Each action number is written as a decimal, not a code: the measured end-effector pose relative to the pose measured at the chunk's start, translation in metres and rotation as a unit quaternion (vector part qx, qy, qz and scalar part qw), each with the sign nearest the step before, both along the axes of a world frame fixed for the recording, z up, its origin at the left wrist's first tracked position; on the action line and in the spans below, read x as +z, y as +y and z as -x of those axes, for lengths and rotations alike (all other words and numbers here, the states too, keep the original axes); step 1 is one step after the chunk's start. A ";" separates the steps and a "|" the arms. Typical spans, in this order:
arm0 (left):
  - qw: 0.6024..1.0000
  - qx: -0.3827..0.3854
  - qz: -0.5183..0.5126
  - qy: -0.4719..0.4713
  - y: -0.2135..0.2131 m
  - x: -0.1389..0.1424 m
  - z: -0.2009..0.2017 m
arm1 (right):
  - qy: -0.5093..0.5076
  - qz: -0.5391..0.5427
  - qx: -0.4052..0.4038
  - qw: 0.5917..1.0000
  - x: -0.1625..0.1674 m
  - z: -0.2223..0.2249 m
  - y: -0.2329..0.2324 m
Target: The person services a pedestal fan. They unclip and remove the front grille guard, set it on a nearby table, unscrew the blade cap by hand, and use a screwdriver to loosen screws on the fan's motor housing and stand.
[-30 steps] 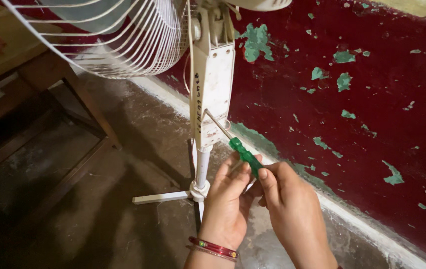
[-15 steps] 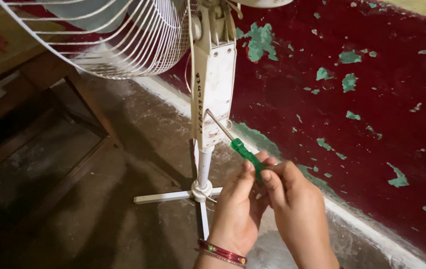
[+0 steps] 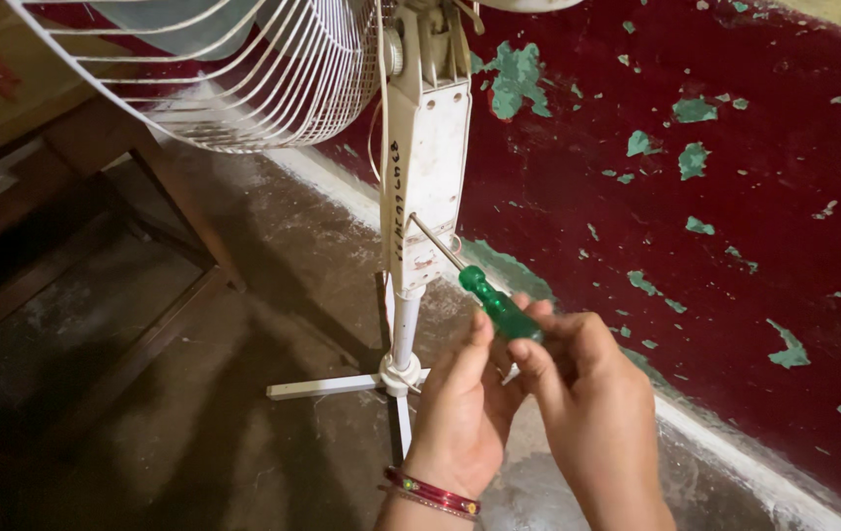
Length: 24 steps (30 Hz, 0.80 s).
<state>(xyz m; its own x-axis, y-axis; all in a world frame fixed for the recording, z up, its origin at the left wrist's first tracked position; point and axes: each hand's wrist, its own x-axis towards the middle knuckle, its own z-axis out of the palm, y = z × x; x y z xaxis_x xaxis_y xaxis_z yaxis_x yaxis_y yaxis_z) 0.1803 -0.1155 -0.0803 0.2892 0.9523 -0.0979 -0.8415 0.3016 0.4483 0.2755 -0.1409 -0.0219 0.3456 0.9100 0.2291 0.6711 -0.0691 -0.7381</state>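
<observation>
Dark red wall [image 3: 735, 167] with peeling green patches, grey concrete floor [image 3: 273, 295] below; white pedestal fan [image 3: 427, 147] stands on its cross base, wire grille [image 3: 243, 69] overhead. Small screwdriver with translucent green plastic handle [image 3: 499, 307] has its thin steel shaft angled up, tip set into the fan's white control housing; left hand [image 3: 464, 413] and right hand [image 3: 587, 393] both closed around the handle. Tool looks light, rigid; smooth handle likely slippery, best gripped at its thick middle; housing plastic probably brittle.
</observation>
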 end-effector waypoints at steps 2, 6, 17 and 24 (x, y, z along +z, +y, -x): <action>1.000 -0.010 0.000 -0.008 0.000 0.000 0.000 | -0.024 0.010 -0.008 1.000 -0.001 -0.003 0.002; 1.000 0.003 0.004 0.012 0.003 -0.006 -0.004 | -0.092 0.118 -0.030 0.988 -0.001 -0.006 0.005; 0.998 0.043 0.045 0.017 0.002 -0.017 -0.010 | -0.026 -0.012 0.028 0.999 0.003 -0.008 0.001; 0.999 0.009 0.031 0.013 -0.002 -0.003 -0.006 | 0.027 0.021 -0.005 0.999 -0.008 0.004 0.004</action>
<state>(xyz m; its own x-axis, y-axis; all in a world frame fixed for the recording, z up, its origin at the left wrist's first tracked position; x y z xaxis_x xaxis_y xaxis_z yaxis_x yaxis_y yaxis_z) 0.1864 -0.1171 -0.0834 0.2678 0.9492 -0.1649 -0.8356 0.3141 0.4506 0.2720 -0.1373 -0.0300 0.3648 0.9152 0.1713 0.6295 -0.1069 -0.7696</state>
